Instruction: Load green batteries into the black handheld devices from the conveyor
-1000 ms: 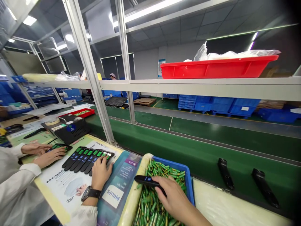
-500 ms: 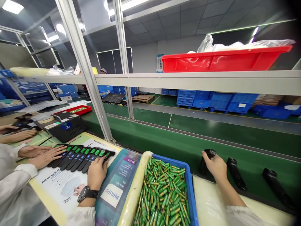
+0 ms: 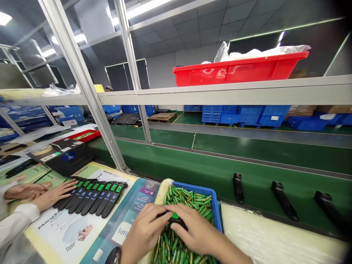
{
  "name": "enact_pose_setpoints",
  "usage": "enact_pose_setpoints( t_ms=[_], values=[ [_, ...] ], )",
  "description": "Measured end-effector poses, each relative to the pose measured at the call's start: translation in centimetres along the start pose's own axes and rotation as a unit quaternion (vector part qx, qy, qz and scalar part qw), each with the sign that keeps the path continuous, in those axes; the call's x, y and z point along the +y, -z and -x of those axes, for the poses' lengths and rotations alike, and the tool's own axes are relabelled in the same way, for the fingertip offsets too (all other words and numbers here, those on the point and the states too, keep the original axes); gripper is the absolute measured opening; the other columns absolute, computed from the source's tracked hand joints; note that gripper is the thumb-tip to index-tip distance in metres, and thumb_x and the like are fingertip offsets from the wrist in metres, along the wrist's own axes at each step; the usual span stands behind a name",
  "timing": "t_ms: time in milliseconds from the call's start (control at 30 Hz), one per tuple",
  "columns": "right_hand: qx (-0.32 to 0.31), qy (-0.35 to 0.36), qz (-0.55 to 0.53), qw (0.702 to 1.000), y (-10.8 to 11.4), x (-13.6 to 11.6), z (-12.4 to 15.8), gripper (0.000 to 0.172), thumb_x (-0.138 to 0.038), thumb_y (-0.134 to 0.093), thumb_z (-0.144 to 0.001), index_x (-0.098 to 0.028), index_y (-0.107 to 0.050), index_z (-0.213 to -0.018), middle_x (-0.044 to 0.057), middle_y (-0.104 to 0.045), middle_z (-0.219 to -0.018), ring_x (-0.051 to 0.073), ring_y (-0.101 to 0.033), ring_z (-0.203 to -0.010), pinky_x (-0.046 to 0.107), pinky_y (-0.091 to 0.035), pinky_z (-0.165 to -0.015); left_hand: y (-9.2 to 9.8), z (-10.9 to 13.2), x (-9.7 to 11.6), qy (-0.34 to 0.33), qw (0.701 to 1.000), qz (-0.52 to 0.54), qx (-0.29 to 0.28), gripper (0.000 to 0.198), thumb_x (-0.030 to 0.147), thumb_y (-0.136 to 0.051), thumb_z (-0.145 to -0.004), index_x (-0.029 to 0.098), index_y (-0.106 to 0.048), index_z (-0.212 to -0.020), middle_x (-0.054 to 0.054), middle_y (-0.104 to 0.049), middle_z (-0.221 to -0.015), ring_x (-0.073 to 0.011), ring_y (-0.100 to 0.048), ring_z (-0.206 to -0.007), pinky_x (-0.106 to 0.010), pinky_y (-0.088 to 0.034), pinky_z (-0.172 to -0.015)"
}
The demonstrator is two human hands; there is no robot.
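Observation:
Over a blue bin [image 3: 217,209] of loose green batteries [image 3: 176,247], both my hands hold a black handheld device with a green screen [image 3: 176,216]. My left hand [image 3: 144,231] pinches its left side, fingers closed. My right hand [image 3: 196,229] is closed around its right side, thumb below and fingers on top. Fingers hide most of the device, so its far side cannot be seen. Left of the bin, several similar black devices [image 3: 106,200] lie side by side on a printed mat [image 3: 79,229], green screens at the top.
A co-worker's hands [image 3: 52,196] rest at the left end of the row. Three black devices [image 3: 238,187] lie apart on the green belt [image 3: 209,170]. A metal post [image 3: 82,69] and a shelf [image 3: 220,94] with a red tray [image 3: 239,71] stand ahead.
My left hand has moved from the row's right end to above the batteries, now with a device. My right hand has let go of a device on the belt and come left to the same one.

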State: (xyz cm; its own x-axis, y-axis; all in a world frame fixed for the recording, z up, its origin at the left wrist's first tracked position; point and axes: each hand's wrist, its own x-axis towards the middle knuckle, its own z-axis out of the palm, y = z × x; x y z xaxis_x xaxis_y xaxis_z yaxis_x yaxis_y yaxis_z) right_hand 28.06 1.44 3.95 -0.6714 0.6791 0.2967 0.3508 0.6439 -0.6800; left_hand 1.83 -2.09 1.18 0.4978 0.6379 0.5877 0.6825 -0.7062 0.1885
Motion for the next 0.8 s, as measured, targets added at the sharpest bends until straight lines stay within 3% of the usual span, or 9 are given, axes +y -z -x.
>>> enact_pose_setpoints(
  t_ms=[133,200,300,367,433,500,633,733,800],
  values=[
    [0.036,-0.022,0.064,0.997,-2.9,-2.0,0.5,0.04,-0.027,-0.055,-0.1,-0.024,-0.053,-0.139,0.009,-0.068,-0.124,0.029,-0.066,-0.107,0.042,-0.054,-0.093,-0.2,1.9,-2.9,0.088,0.992,-0.006,0.092,0.027,0.025,-0.063,-0.096,0.033,-0.07,-0.121,-0.005,-0.073,-0.117,-0.0212,-0.067,-0.109,-0.037,-0.057,-0.094],
    [0.108,0.004,0.07,0.992,-2.4,-2.1,1.4,0.037,-0.029,-0.056,-0.1,-0.025,-0.052,-0.137,0.009,-0.069,-0.121,0.028,-0.067,-0.104,0.04,-0.053,-0.09,0.1,3.7,-6.1,0.186,0.97,-0.082,0.134,0.025,0.034,-0.061,-0.097,0.028,-0.07,-0.12,-0.008,-0.071,-0.119,-0.0253,-0.066,-0.112,-0.043,-0.055,-0.099],
    [0.225,0.08,0.056,0.969,-1.7,-2.4,2.4,0.042,-0.028,-0.055,-0.1,-0.026,-0.047,-0.141,0.01,-0.069,-0.122,0.028,-0.067,-0.105,0.04,-0.052,-0.093,0.2,6.3,-9.9,0.299,0.927,-0.195,0.116,0.043,0.049,-0.056,-0.097,0.019,-0.066,-0.126,-0.015,-0.066,-0.124,-0.0333,-0.062,-0.115,-0.052,-0.052,-0.099],
    [0.181,0.06,0.058,0.98,-1.9,-2.7,2.4,0.037,-0.028,-0.056,-0.099,-0.027,-0.053,-0.136,0.007,-0.073,-0.113,0.027,-0.068,-0.095,0.037,-0.053,-0.084,-0.1,7.4,-10.7,0.336,0.911,-0.226,0.083,0.052,0.055,-0.056,-0.094,0.016,-0.065,-0.127,-0.016,-0.064,-0.122,-0.0354,-0.061,-0.113,-0.052,-0.053,-0.093],
    [0.077,-0.013,0.062,0.995,-2.3,-3.2,1.9,0.03,-0.029,-0.056,-0.098,-0.029,-0.06,-0.128,0.004,-0.074,-0.104,0.026,-0.068,-0.088,0.035,-0.053,-0.076,-0.6,7.7,-10.4,0.339,0.91,-0.233,0.051,0.051,0.055,-0.057,-0.094,0.017,-0.065,-0.126,-0.015,-0.064,-0.12,-0.0341,-0.061,-0.11,-0.049,-0.054,-0.09],
    [0.038,-0.09,0.046,0.994,-1.8,-3.4,1.3,0.027,-0.032,-0.055,-0.099,-0.029,-0.062,-0.125,0.004,-0.074,-0.098,0.025,-0.067,-0.084,0.033,-0.051,-0.07,-1.0,7.5,-9.6,0.319,0.919,-0.227,0.036,0.042,0.049,-0.055,-0.096,0.019,-0.066,-0.123,-0.013,-0.065,-0.117,-0.031,-0.062,-0.106,-0.046,-0.053,-0.09],
    [0.217,-0.189,0.002,0.958,3.9,-1.3,1.1,0.033,-0.052,-0.06,-0.094,-0.023,-0.062,-0.11,0.003,-0.07,-0.083,0.023,-0.066,-0.072,0.031,-0.05,-0.064,-1.4,7.0,-8.7,0.285,0.931,-0.226,0.018,0.034,0.044,-0.056,-0.097,0.024,-0.068,-0.121,-0.011,-0.067,-0.113,-0.0285,-0.063,-0.1,-0.043,-0.052,-0.089],
    [0.376,-0.249,0.057,0.891,9.7,3.5,2.3,0.049,-0.066,-0.07,-0.078,-0.021,-0.07,-0.094,0.007,-0.074,-0.087,0.029,-0.07,-0.081,0.037,-0.053,-0.073,-1.5,7.1,-8.8,0.289,0.932,-0.22,0.007,0.032,0.041,-0.054,-0.098,0.025,-0.068,-0.122,-0.009,-0.07,-0.11,-0.0286,-0.065,-0.099,-0.043,-0.052,-0.087],
    [0.392,-0.337,0.122,0.847,12.3,7.7,3.3,0.053,-0.07,-0.071,-0.074,-0.02,-0.074,-0.09,0.01,-0.075,-0.083,0.033,-0.07,-0.079,0.041,-0.053,-0.072,-1.6,7.3,-9.1,0.295,0.933,-0.204,0.015,0.032,0.04,-0.051,-0.099,0.025,-0.069,-0.122,-0.009,-0.071,-0.109,-0.0278,-0.066,-0.099,-0.042,-0.052,-0.085]
  ],
)
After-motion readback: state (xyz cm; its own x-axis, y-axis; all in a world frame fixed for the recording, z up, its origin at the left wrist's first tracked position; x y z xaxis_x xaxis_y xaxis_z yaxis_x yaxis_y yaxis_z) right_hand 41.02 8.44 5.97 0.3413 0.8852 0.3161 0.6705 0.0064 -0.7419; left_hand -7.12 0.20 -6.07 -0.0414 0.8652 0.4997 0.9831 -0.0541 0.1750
